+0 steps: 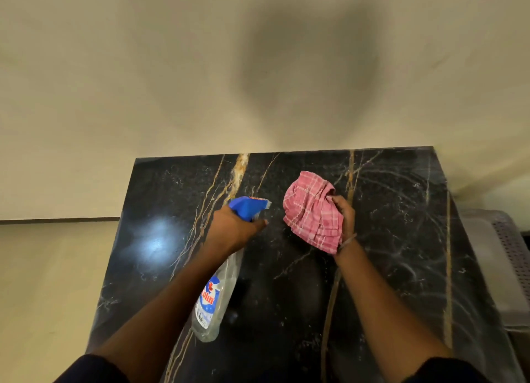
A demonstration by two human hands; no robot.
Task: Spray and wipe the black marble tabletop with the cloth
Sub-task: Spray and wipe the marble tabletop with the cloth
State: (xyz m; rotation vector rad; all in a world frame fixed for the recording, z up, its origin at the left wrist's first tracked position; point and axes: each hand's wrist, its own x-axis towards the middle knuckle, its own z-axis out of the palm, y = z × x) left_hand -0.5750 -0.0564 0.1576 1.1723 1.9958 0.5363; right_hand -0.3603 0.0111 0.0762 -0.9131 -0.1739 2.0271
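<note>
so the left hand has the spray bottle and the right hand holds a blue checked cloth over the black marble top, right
Not quite: the cloth in the right hand is pink checked, not blue, as the head view shows. The left hand does hold the spray bottle over the marble top.

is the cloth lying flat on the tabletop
No, the pink checked cloth is bunched up in the right hand, held above the black marble tabletop, while the left hand holds the spray bottle.

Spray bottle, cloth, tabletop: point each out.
spray bottle [213,299], head view, on its label
cloth [311,210], head view, middle of the bunched fabric
tabletop [401,210], head view, bare marble right of the cloth
</note>
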